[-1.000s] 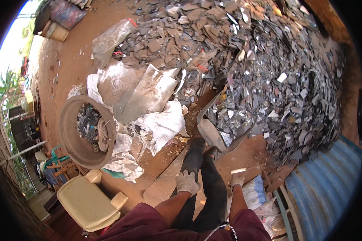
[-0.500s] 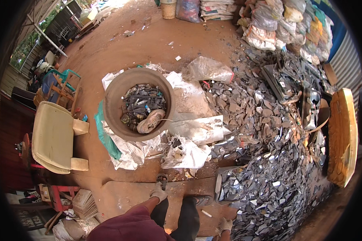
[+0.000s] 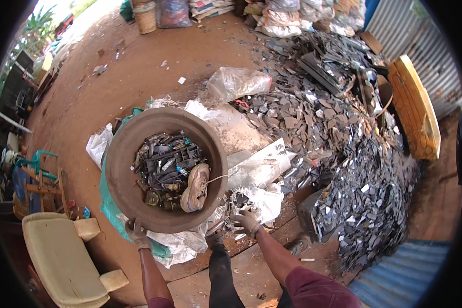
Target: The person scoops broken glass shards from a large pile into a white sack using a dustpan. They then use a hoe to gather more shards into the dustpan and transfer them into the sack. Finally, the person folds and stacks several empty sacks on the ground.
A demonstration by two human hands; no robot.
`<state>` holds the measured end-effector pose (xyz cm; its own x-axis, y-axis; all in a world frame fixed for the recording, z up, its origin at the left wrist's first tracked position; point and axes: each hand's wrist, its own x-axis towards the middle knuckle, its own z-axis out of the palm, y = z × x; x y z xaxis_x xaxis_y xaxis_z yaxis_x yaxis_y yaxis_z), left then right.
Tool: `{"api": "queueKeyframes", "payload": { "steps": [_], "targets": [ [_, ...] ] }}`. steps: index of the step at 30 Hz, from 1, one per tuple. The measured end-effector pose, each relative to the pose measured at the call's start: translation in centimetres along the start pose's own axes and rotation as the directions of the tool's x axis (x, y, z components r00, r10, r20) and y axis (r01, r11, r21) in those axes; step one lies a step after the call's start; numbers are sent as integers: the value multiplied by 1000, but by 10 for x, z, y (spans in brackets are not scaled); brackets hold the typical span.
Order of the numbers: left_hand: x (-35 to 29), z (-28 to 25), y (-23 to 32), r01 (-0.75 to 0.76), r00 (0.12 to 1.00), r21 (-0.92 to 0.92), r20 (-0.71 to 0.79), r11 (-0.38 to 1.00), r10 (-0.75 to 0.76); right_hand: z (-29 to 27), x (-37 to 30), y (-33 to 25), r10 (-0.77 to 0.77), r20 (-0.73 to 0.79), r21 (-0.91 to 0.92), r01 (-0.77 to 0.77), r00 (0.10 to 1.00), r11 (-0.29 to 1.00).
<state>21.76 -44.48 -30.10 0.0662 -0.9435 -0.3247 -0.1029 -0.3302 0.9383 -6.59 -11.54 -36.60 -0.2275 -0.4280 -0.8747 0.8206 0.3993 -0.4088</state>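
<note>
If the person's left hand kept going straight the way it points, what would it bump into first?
Most likely the big brown tub: the left hand points at its near rim. They look very close, perhaps touching already; depth is unclear here.

Bright daylight is coming from far ahead and left of the left hand, and the ground there is glowing almost white. Softer light is falling around both hands. Right of the right hand, broken pieces are shining in little white spots. Left of the left hand, a shadow is darkening the floor by the cream chair. Black is ringing everything, and straight things are bending near it.
</note>
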Motion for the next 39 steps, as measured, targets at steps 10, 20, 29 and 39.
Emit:
{"api": "queueKeyframes", "payload": {
  "steps": [10,20,29,39],
  "targets": [
    [73,-1,38,129,895,-102,441,986,-72,127,62,-24,-281,-163,591,322,946,740],
    [-33,-7,91,124,930,-64,355,990,-94,73,-37,-28,-212,-336,372,336,918,865],
    [-112,-16,105,447,877,141,127,884,-463,60,-124,-88,-124,-345,193,200,930,961],
    [-228,-179,53,395,772,-313,-396,864,-497,188,-70,-69,-90,128,-251,120,988,961]
  ]
}}
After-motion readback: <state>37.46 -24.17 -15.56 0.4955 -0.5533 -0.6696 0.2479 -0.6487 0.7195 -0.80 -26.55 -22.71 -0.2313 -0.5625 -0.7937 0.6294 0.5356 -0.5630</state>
